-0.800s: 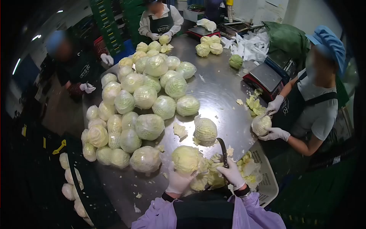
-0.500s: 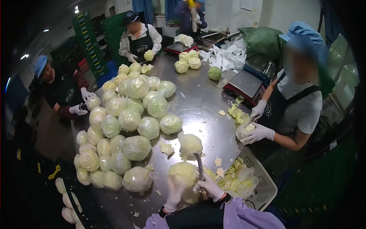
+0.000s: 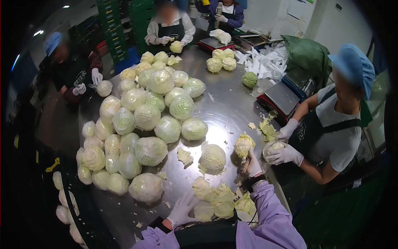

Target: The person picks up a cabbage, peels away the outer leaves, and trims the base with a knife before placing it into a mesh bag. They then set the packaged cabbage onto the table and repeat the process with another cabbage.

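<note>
My left hand (image 3: 183,211), in a white glove, lies with its fingers spread beside loose pale cabbage leaves (image 3: 223,200) at the near edge of the steel table. My right hand (image 3: 253,165), also gloved, reaches forward and is closed around the wrapped handle of a knife (image 3: 244,165); its blade does not show. Right at those fingertips is a small yellowish cabbage piece (image 3: 244,145) with ragged leaves. Between my hands, farther in, a net-wrapped cabbage (image 3: 213,157) sits on the table. A torn leaf piece (image 3: 185,157) lies to its left.
Many wrapped cabbages (image 3: 151,151) are heaped on the left. To the right, a person's gloved hands (image 3: 286,152) work on another cabbage (image 3: 272,152) by a scale (image 3: 280,98). Bare cabbages (image 3: 221,60) and white wrapping (image 3: 265,63) lie farther back. Other people stand around the table.
My right hand has moved forward and right with the knife. My left hand has let go of the large cabbage and shifted left; loose leaves now show there. The view has turned slightly.
</note>
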